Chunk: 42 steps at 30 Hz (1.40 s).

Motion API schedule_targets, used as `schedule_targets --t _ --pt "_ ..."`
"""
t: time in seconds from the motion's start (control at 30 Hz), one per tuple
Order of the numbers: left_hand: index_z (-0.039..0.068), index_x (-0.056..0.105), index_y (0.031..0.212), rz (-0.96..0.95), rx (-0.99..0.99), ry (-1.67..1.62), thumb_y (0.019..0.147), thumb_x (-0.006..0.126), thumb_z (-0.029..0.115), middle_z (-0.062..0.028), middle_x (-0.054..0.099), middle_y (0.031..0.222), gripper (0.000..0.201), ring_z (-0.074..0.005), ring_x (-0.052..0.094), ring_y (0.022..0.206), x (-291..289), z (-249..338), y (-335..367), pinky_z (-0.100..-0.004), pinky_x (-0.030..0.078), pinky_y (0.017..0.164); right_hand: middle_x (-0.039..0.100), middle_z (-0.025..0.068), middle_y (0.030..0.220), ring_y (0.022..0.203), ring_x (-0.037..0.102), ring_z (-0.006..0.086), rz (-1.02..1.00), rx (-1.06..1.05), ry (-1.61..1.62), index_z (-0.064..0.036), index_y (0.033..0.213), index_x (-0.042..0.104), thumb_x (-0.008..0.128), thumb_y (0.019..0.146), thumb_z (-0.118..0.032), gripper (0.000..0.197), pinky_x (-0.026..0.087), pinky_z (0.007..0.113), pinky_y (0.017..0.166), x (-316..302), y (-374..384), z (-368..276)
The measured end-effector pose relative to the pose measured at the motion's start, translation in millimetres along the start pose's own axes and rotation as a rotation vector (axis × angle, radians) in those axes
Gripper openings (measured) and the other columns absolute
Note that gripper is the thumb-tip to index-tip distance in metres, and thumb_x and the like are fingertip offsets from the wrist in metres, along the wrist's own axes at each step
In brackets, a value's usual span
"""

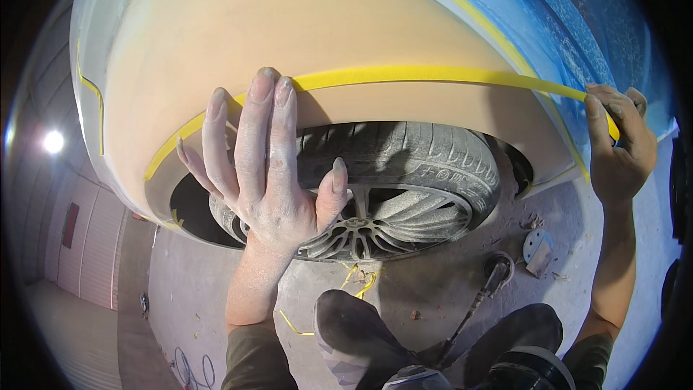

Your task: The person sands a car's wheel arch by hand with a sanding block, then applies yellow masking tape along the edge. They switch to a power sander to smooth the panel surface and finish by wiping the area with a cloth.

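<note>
A strip of yellow masking tape runs in an arc along the beige car fender, above the wheel arch. My left hand lies with its fingers stretched upward, the fingertips on the tape at the left part of the arc. Pale dust coats that hand. Over at the right, my right hand pinches the far end of the strip, and a bit of yellow, perhaps the tape roll, shows between its fingers. From there to the left hand the strip looks taut. Below sits the dusty tyre on a spoked rim.
Blue plastic film covers the car body at the right, edged by more yellow tape. On the floor lie a tool with a round head, a perforated disc, yellow tape scraps and a looped cable.
</note>
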<state>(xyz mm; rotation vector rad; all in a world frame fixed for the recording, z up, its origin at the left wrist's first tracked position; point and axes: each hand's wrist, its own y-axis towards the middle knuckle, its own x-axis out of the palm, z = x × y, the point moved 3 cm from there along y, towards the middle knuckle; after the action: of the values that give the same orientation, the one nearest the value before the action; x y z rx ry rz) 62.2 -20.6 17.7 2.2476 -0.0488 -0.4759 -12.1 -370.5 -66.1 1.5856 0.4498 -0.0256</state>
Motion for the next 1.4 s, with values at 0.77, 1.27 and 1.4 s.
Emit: schedule_targets --t 0.77,1.27,1.4 --pt "0.004 0.048 0.152 -0.053 0.084 0.044 0.103 0.038 0.056 -0.0127 0.049 0.154 0.073 -0.0363 0.029 0.151 4.9 18.7 5.3 -0.0542 0.005 0.126 0.076 0.0068 0.081 0.063 0.064 0.0112 0.014 0.080 0.051 -0.0029 0.096 0.077 0.077 0.089 -0.005 0.007 0.040 0.030 0.078 5.6 -16.9 -5.7" --pt "0.003 0.048 0.152 -0.036 0.130 0.035 0.102 0.041 0.055 -0.0127 0.049 0.155 0.072 -0.0405 0.032 0.148 9.3 32.6 9.8 -0.0558 0.013 0.123 0.075 0.0045 0.079 0.058 0.059 0.0120 0.098 0.093 0.087 -0.0064 0.093 0.076 0.077 0.086 -0.002 0.008 0.039 0.029 0.075 9.3 -24.5 -2.7" --pt "0.004 0.053 0.148 -0.046 0.111 0.011 0.100 0.045 0.054 -0.0106 0.053 0.153 0.070 -0.0403 0.035 0.146 10.0 37.2 11.9 -0.0557 0.011 0.124 0.076 0.0049 0.082 0.060 0.061 0.0109 0.115 0.105 0.110 -0.0063 0.094 0.076 0.077 0.086 -0.001 0.009 0.039 0.029 0.075 11.5 -27.5 -1.8"
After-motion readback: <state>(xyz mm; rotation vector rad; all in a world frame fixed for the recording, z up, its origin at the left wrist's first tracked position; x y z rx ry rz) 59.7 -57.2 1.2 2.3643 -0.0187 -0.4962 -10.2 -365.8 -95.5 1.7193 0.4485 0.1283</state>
